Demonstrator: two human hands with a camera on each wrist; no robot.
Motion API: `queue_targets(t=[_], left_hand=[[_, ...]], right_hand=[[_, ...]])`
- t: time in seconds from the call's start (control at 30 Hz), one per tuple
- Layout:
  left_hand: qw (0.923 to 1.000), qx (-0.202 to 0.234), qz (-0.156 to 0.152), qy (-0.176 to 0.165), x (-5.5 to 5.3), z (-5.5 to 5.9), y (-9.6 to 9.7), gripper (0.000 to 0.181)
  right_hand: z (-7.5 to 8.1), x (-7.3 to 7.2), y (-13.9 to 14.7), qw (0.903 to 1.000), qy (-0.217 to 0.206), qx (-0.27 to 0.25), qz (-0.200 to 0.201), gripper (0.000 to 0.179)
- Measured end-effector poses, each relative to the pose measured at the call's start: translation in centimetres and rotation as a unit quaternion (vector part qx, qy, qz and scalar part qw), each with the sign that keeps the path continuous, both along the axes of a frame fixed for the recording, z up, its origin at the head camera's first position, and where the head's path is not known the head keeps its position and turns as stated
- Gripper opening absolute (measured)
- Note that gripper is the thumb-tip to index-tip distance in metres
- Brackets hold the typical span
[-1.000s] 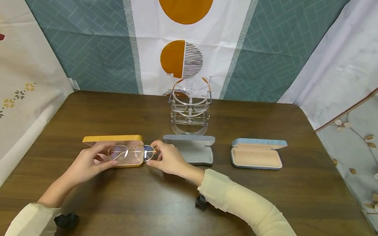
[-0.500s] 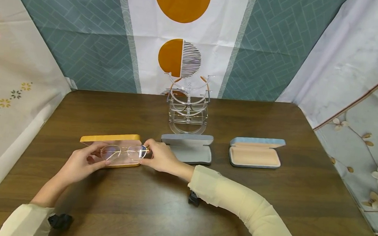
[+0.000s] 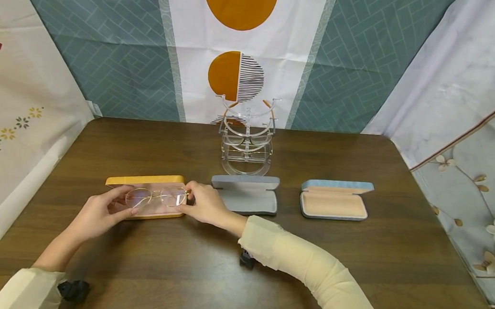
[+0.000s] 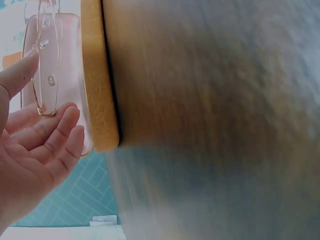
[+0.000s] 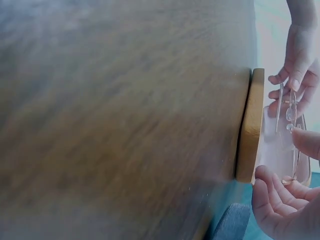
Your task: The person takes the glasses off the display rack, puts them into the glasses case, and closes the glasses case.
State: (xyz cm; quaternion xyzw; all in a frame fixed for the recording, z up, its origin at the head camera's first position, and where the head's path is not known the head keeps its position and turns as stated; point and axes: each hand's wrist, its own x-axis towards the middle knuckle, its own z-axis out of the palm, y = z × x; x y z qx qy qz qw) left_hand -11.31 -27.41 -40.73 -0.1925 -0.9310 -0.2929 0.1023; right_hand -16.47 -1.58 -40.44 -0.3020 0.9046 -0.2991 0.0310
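The head camera looks forward and down from above the counter (image 3: pixel 213 276), far enough back to take in its far edge and the patterned cloth (image 3: pixel 351 85) behind. Both wrist cameras sit low and close, pictures turned sideways, facing past the left hand (image 4: pixel 35 157) and right hand (image 5: pixel 289 206); all three views share the yellow case (image 4: pixel 100 80) and glasses (image 3: pixel 173 197)
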Motion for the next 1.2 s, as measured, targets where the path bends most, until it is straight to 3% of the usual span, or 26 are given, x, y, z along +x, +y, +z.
queue_targets(t=[0.23, 0.63, 1.2], left_hand=[[0.9994, -0.002, 0.022, -0.028, 0.2, -0.1, -0.4, 0.048], [0.9994, -0.030, 0.020, -0.002, 0.1, -0.7, -1.4, 0.047], [0.9964, -0.079, 0.019, -0.022, -0.6, -0.7, -1.5, 0.047]], right_hand=[[-0.1, 0.3, -0.6, 0.9997, 0.016, 0.017, -0.001, 0.042], [-0.5, 0.4, -1.5, 0.9996, -0.014, 0.023, 0.004, 0.037], [-0.3, 0.2, -2.2, 0.9971, -0.040, 0.063, -0.014, 0.050]])
